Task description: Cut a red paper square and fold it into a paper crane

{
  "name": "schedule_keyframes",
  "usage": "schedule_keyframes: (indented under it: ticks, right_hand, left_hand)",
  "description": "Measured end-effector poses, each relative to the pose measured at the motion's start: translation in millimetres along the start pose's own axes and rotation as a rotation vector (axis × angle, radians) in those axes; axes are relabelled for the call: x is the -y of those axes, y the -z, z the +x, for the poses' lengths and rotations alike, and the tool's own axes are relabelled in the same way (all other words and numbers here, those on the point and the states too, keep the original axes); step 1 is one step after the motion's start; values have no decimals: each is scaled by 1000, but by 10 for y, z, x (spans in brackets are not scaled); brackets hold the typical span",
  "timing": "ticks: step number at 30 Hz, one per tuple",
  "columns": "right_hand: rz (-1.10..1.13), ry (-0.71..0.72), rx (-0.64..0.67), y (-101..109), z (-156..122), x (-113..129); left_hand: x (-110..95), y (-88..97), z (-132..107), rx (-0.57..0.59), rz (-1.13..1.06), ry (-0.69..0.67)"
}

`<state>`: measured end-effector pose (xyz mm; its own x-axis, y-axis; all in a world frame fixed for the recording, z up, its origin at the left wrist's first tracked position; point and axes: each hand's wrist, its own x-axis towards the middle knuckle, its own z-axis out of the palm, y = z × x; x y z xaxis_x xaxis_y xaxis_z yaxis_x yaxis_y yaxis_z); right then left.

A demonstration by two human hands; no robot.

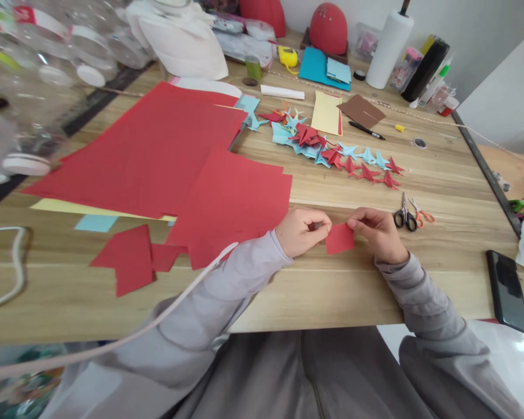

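Observation:
A small red paper square [339, 238] rests just above the wooden table [332, 291], held between both hands. My left hand [300, 230] pinches its left edge with curled fingers. My right hand [378, 233] pinches its right upper corner, fingers closed. Both arms wear grey sleeves. Big red paper sheets [166, 151] lie to the left of my hands, and red offcuts [128, 259] lie near the front edge.
A row of folded red and blue paper cranes [332, 148] lies beyond my hands. Two scissors [408, 214] sit right of my right hand, a black phone [507, 291] at the right front edge. Yellow paper, a pen, a paper-towel roll and clear bottles crowd the back.

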<state>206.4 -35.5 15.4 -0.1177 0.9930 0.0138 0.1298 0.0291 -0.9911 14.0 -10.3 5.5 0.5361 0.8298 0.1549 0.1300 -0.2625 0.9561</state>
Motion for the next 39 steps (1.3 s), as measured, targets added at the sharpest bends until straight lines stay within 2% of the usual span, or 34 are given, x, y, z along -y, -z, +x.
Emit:
schedule_keyframes:
  ticks: [8,12,14,18,22,29,34,39]
  right_hand:
    - [53,5,-23,34,5,-80]
    - [132,35,-159,156,57,-184]
    - [133,15,-177,172,71,-198]
    - [61,-40,-83,61,42,-126]
    - [5,-49,-16,-57,-6,-62]
    - [10,-23,6,-73,-17,-122]
    - [-150,83,85,-88,-42,-146]
    - [-175,109,62,-90,-47,-150]
  left_hand:
    - [-14,29,-5,-13,-98,48]
    - [20,80,10,-109,-196,80]
    - [33,75,19,-161,-216,65]
    - [30,-12,22,-192,-79,-8]
    - [39,-90,13,-100,66,-54]
    - [108,-83,32,-203,44,-30]
    - [60,-108,29,-162,59,-133]
    - [43,-121,22,-156,64,-145]
